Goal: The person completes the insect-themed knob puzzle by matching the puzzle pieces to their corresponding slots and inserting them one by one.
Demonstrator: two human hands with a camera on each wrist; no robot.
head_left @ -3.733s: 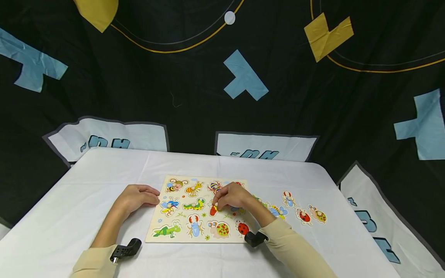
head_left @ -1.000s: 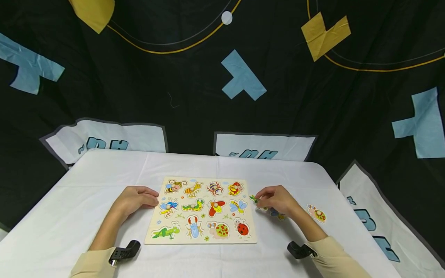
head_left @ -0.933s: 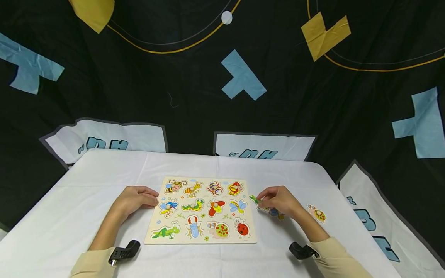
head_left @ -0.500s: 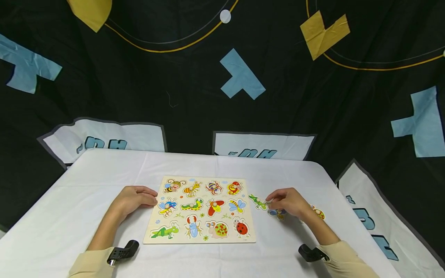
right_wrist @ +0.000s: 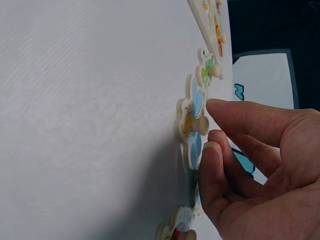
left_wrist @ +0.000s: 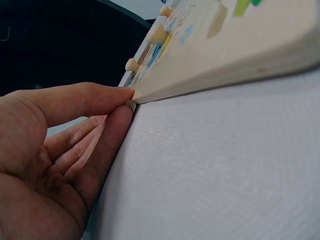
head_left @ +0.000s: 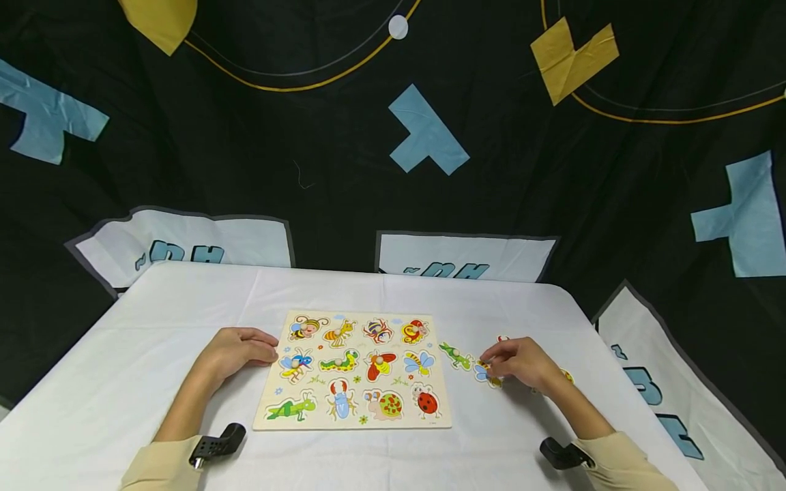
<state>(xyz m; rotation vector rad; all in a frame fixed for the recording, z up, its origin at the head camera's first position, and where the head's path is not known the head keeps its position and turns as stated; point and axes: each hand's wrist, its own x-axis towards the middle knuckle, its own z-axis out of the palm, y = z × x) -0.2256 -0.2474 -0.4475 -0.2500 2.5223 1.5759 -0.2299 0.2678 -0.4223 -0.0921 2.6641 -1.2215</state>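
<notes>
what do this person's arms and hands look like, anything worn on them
The left hand and right hand are bare, with no gloves. The left sleeve and right sleeve are plain beige, ending short of the hands. Near each cuff sits a small black device, one on the left arm, one on the right. I see no cables.

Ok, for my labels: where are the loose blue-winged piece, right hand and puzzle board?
Blue-winged piece (right_wrist: pixel 188 122), right wrist view: yellow body.
Right hand (head_left: pixel 525 361), head view: its back.
Puzzle board (head_left: pixel 361 346), head view: bare wood.
</notes>
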